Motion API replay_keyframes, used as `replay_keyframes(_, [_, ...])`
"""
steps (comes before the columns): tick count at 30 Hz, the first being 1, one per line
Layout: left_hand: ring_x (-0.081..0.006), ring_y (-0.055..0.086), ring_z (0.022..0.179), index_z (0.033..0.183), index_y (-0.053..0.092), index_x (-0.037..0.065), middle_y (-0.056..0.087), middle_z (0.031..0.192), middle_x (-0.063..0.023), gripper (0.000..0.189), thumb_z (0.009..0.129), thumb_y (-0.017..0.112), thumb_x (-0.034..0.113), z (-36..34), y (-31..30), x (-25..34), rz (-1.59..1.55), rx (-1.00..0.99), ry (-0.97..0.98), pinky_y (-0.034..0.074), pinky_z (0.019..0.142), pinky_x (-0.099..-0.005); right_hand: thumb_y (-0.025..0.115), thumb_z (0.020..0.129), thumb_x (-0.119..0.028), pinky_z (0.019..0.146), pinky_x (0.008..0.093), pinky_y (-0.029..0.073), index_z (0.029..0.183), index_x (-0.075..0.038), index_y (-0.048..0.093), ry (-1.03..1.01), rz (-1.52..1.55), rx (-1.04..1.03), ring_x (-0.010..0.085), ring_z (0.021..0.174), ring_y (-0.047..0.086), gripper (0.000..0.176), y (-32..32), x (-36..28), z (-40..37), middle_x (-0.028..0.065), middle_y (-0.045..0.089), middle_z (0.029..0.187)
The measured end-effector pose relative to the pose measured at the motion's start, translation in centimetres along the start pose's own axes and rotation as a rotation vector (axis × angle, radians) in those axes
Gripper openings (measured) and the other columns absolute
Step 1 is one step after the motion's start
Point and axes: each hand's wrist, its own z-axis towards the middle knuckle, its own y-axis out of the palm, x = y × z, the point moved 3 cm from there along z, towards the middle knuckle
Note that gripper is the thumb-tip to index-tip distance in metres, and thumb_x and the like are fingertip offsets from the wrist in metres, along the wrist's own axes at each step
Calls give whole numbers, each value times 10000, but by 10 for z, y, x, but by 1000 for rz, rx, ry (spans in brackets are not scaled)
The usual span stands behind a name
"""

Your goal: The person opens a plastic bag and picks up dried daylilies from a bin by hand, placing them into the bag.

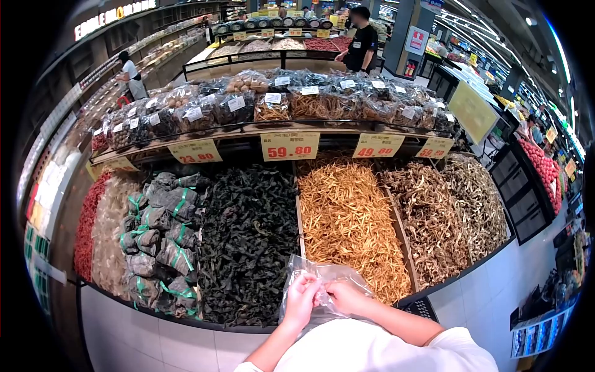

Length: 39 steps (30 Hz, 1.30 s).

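Both of my hands meet at a clear plastic bag (338, 273) in front of my chest. My left hand (302, 294) has its fingers bent and pinched on the plastic. Close beside it, my right hand (342, 295) pinches the bag too, fingertips almost against the left ones. The thin film spreads out behind and below the hands. Just beyond lie golden dried strips (347, 217) in one compartment, and dark dried seaweed (248, 248) fills the one to their left.
Grey bundles tied with green bands (164, 229) lie left; brown dried strips (427, 217) lie right. Price signs (290, 146) line the shelf edge below packaged dried goods (273, 106). A person in black (361, 43) stands behind the display, another person (131, 74) at far left.
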Motion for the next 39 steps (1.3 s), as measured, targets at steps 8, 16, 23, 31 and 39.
replay_keyframes(8, [-34, 483, 496, 995, 554, 85, 563, 667, 32, 47, 957, 581, 76, 0, 5, 2, 39, 13, -9, 371, 437, -175, 557, 905, -67, 783, 454, 515, 1085, -17, 608, -150, -137, 95, 396, 927, 631, 194, -6, -7, -12, 203, 646, 959])
replay_keyframes(16, [-34, 472, 510, 973, 546, 81, 542, 669, 33, 36, 961, 579, 71, -4, 4, 4, -12, 31, 1, 365, 442, -181, 607, 938, -240, 846, 440, 522, 1264, -64, 574, 218, -143, -341, 384, 946, 667, 372, -36, -37, -46, 221, 682, 1062])
replay_keyframes(23, [-35, 466, 527, 992, 546, 73, 517, 671, 38, 57, 957, 592, 77, -5, 6, 5, -8, 50, 25, 368, 454, -184, 651, 910, -156, 765, 391, 543, 1098, -54, 677, -22, -100, 3, 303, 855, 690, 216, -55, -52, -53, 141, 707, 968])
replay_keyframes(31, [-34, 447, 510, 979, 553, 73, 475, 653, 50, 35, 957, 579, 75, -10, 1, 4, -2, 58, 60, 362, 443, -187, 696, 882, -115, 685, 283, 533, 1097, 8, 670, 136, -102, 796, 144, 742, 650, 248, -149, -8, -42, 89, 680, 883])
replay_keyframes(39, [-19, 436, 489, 984, 542, 82, 513, 651, 56, 27, 975, 561, 100, -16, 4, 5, 58, 74, 83, 356, 439, -177, 751, 826, -375, 786, 387, 545, 1136, 14, 661, 564, -232, 715, 286, 871, 688, 505, -186, 95, -13, 160, 709, 931])
